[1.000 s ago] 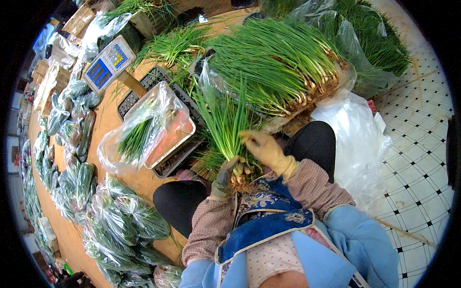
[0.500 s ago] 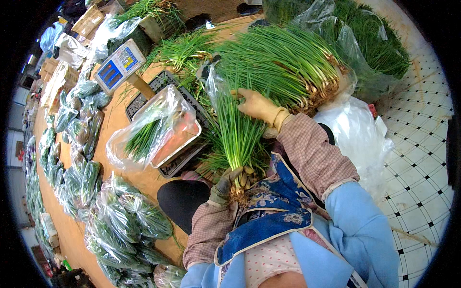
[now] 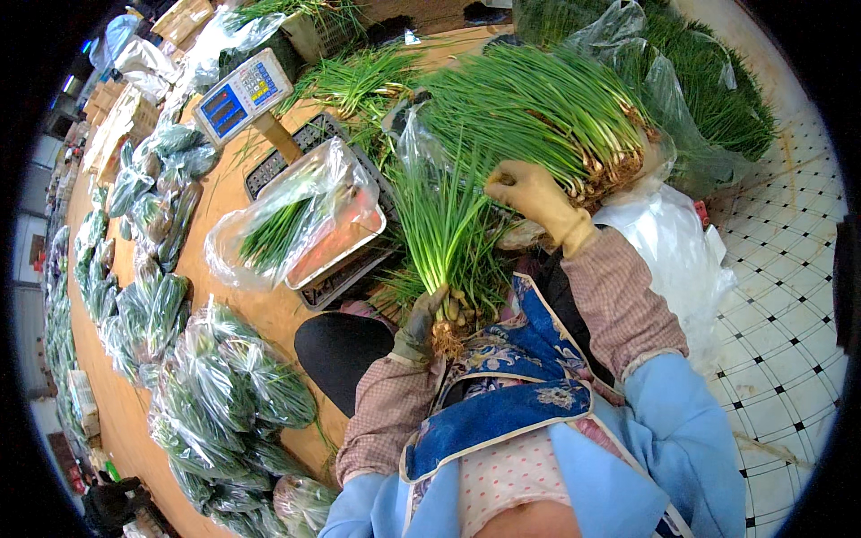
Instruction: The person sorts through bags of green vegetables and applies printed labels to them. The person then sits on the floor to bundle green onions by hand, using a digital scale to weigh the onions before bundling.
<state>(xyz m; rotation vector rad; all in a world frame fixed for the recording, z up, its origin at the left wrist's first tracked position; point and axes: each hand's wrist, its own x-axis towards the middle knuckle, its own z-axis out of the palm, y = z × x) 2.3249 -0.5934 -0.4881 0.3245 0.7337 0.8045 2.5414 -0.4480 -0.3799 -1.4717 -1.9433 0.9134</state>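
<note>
My gloved left hand [image 3: 421, 323] grips a bunch of green onions [image 3: 438, 251] by its white, rooted end over my apron, leaves fanning upward. My right hand [image 3: 526, 195], in a yellowish glove, hovers right of that bunch's upper leaves with fingers curled together; whether they hold anything is unclear. Above it lies a thick pile of green onions [image 3: 538, 108], roots pointing right. Left of the held bunch, a white tray [image 3: 379, 226] with bagged greens [image 3: 278, 229] rests on a black crate [image 3: 314, 134] beside a price scale's display [image 3: 242, 97].
Several bagged bunches [image 3: 229, 386] cover the wooden surface [image 3: 206, 255] along the left. Loose greens [image 3: 350, 81] lie at the back, and more in plastic [image 3: 682, 99] at back right. A white plastic bundle [image 3: 668, 260] lies by my right knee, beside the tiled floor [image 3: 780, 314].
My right hand has moved up from the held bunch into its upper leaves, then rightward, away from them. My left hand keeps its grip. The view has shifted slightly.
</note>
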